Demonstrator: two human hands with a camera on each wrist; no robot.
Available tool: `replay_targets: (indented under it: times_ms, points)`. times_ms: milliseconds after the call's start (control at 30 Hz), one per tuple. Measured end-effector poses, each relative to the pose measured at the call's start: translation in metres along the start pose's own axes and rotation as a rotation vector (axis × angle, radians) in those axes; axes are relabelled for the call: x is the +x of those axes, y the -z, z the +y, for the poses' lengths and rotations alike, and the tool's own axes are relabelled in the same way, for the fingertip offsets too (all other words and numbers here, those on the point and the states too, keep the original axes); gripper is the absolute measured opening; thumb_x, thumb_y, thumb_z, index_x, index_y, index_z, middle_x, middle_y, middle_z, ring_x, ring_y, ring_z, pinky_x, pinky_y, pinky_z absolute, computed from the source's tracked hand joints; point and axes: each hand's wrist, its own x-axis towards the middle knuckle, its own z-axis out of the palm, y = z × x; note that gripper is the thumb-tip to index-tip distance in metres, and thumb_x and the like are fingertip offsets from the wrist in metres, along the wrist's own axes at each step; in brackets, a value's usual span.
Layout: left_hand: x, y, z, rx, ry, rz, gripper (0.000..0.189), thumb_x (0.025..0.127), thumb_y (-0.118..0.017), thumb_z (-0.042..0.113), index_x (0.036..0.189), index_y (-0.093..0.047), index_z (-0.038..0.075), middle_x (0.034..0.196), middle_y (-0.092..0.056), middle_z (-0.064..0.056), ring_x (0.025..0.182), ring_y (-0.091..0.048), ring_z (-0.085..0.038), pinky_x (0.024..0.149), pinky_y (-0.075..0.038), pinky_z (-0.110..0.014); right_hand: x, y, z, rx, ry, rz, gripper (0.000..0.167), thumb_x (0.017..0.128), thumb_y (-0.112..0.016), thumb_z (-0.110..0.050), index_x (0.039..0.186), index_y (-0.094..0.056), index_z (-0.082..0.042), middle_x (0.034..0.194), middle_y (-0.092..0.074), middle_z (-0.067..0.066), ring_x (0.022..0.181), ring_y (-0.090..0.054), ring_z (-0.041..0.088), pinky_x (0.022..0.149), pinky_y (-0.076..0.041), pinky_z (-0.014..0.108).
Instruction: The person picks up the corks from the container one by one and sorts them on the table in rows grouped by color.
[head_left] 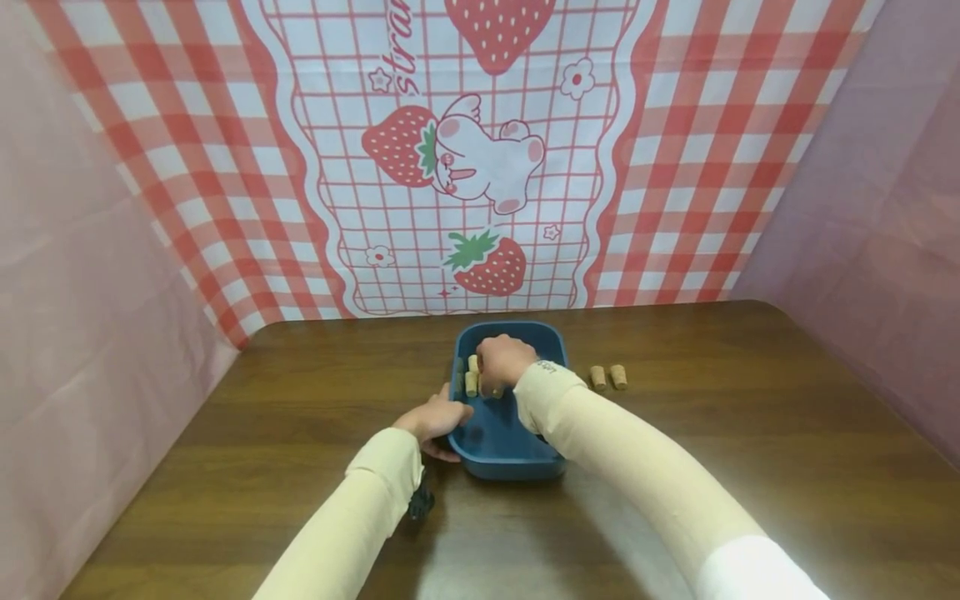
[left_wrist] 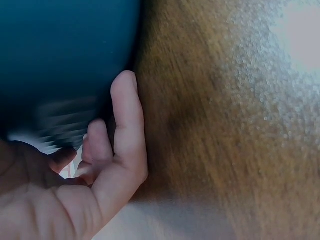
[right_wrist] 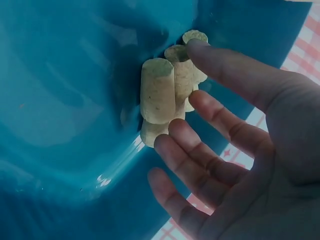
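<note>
Bin (head_left: 510,433) gripped by left hand (head_left: 437,421); right hand (right_wrist: 265,175) near corks (right_wrist: 158,92), loosely spread (right wrist view only).

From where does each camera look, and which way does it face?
Head: worn on the head, facing forward and down over the table at the blue tray; the left hand, right hand and sleeved forearms show.
Left wrist: worn there, facing the tray's outer wall and the table; the left hand's fingers and part of its palm show.
Right wrist: worn there, facing into the tray at the corks; the right hand's thumb and fingers show.
Head and right wrist share the corks inside the tray.
</note>
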Motion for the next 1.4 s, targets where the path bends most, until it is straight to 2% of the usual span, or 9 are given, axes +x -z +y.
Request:
replay_targets:
  times_ms: [233,433,600,700,800,933,1200,1400]
  points:
    - [-0.004,-0.002,-0.001,-0.008,-0.015,0.009,0.069,0.077,-0.047,0.006,0.144,-0.030,0.003,0.139,-0.027,-0.024,0.094,-0.056,-0.034,0.057,-0.063,-0.037,0.003,-0.005,-0.007,-0.063,-0.029,0.023,0.031,0.075,-0.089,-0.014,0.101,-0.073,-0.009,0.093,-0.070,0.007,0.080,-0.063,0.023,0.073,-0.060,0.041]
    - [-0.004,-0.003,-0.002,-0.009,-0.013,-0.001,0.070,0.079,-0.047,0.006,0.146,-0.028,0.003,0.141,-0.026,-0.024,0.094,-0.056,-0.033,0.058,-0.064,-0.039,0.003,-0.010,-0.007,-0.079,-0.019,0.030,0.028,0.077,-0.087,-0.011,0.102,-0.073,-0.010,0.096,-0.071,0.008,0.080,-0.063,0.023,0.070,-0.060,0.040]
    - [-0.003,-0.004,-0.002,-0.003,-0.011,-0.004,0.070,0.078,-0.047,0.006,0.146,-0.028,0.003,0.140,-0.027,-0.024,0.093,-0.056,-0.034,0.057,-0.064,-0.038,-0.002,-0.007,-0.004,-0.043,0.018,0.043,0.021,0.081,-0.084,-0.009,0.098,-0.073,-0.009,0.091,-0.070,0.006,0.077,-0.063,0.022,0.070,-0.060,0.039]
    - [-0.002,-0.004,-0.002,0.003,-0.006,-0.011,0.071,0.079,-0.047,0.006,0.147,-0.027,0.003,0.141,-0.026,-0.024,0.093,-0.056,-0.034,0.057,-0.064,-0.038,-0.006,-0.002,-0.001,-0.004,0.033,0.046,0.020,0.083,-0.083,-0.009,0.100,-0.073,-0.008,0.096,-0.069,0.006,0.081,-0.064,0.023,0.073,-0.060,0.040]
    - [-0.001,-0.003,-0.001,0.018,0.001,-0.022,0.074,0.081,-0.047,0.007,0.151,-0.023,0.003,0.142,-0.025,-0.025,0.093,-0.057,-0.034,0.058,-0.064,-0.038,-0.008,0.004,0.002,0.021,0.036,0.043,0.027,0.084,-0.081,-0.010,0.109,-0.072,-0.008,0.108,-0.069,0.008,0.089,-0.064,0.025,0.079,-0.060,0.042]
    - [0.000,-0.002,-0.002,0.025,0.000,-0.026,0.075,0.081,-0.047,0.007,0.152,-0.022,0.002,0.143,-0.024,-0.025,0.095,-0.058,-0.034,0.061,-0.065,-0.039,-0.011,0.014,0.004,0.030,0.041,0.036,0.034,0.085,-0.082,-0.015,0.116,-0.070,-0.009,0.115,-0.067,0.009,0.096,-0.064,0.027,0.082,-0.059,0.042]
    - [0.002,0.000,-0.002,-0.007,0.004,-0.015,0.079,0.079,-0.046,0.005,0.154,-0.021,0.004,0.149,-0.018,-0.025,0.097,-0.057,-0.037,0.060,-0.064,-0.039,-0.020,0.038,0.020,0.058,0.025,0.052,0.034,0.087,-0.080,-0.020,0.118,-0.069,-0.011,0.114,-0.066,0.011,0.095,-0.063,0.029,0.082,-0.057,0.044]
    - [0.002,0.000,-0.001,-0.014,-0.001,-0.007,0.080,0.078,-0.046,0.004,0.154,-0.020,0.003,0.150,-0.018,-0.025,0.103,-0.055,-0.039,0.063,-0.065,-0.041,-0.032,0.054,0.042,0.080,0.044,0.099,0.037,0.087,-0.080,-0.019,0.120,-0.069,-0.006,0.105,-0.066,0.010,0.092,-0.062,0.026,0.082,-0.057,0.044]
